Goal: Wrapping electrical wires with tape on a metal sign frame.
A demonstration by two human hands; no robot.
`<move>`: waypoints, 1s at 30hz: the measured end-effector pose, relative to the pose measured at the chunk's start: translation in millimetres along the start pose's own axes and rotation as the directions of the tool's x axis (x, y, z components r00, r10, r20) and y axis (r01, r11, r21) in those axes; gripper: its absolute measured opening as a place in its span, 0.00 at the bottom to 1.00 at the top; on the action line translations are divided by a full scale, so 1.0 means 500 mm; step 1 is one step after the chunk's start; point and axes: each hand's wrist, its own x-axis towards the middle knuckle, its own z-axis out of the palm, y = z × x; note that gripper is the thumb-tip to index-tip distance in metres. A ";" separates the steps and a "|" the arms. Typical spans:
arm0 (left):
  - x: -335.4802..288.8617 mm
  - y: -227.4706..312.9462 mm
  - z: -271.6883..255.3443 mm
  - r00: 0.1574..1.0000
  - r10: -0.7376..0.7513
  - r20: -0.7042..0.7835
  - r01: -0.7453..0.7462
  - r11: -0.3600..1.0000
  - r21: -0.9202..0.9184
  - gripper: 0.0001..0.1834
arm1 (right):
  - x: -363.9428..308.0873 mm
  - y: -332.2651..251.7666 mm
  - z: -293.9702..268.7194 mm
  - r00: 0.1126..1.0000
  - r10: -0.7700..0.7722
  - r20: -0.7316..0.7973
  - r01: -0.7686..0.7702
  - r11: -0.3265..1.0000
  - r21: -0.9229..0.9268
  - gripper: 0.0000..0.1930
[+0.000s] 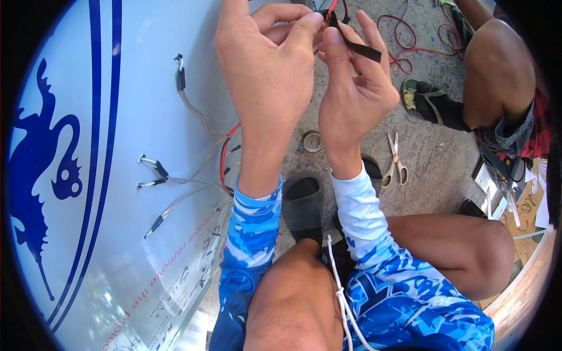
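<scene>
Both my hands are raised at the top of the view, fingertips close together. My left hand pinches a red wire near its joint, between thumb and curled fingers. A strip of black electrical tape wraps against that spot, its loose tail hanging to the right. The thumb and fingers of my right hand close on this tape. A darker wire runs up beside the red one. How far the tape goes round the wire is hidden by my fingers.
A white-blue panel fills the left, with several taped grey wire ends lying on it. A tape roll and scissors lie on the concrete floor. Another person's bent leg and looped red cable are at upper right.
</scene>
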 end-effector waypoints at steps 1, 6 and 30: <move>-0.004 0.004 0.008 1.000 0.000 0.000 0.000 1.000 0.001 0.19 | 0.001 0.004 -0.002 1.000 -0.019 0.016 0.019 1.000 -0.009 0.12; 0.003 0.009 0.009 0.995 -0.090 -0.046 0.089 0.996 -0.030 0.19 | 0.003 -0.015 0.007 0.999 -0.029 0.014 0.028 0.999 0.040 0.14; -0.013 0.003 -0.046 1.000 0.007 0.005 -0.006 0.995 -0.102 0.18 | 0.080 -0.055 -0.004 0.834 0.363 0.415 -0.449 0.884 0.131 0.10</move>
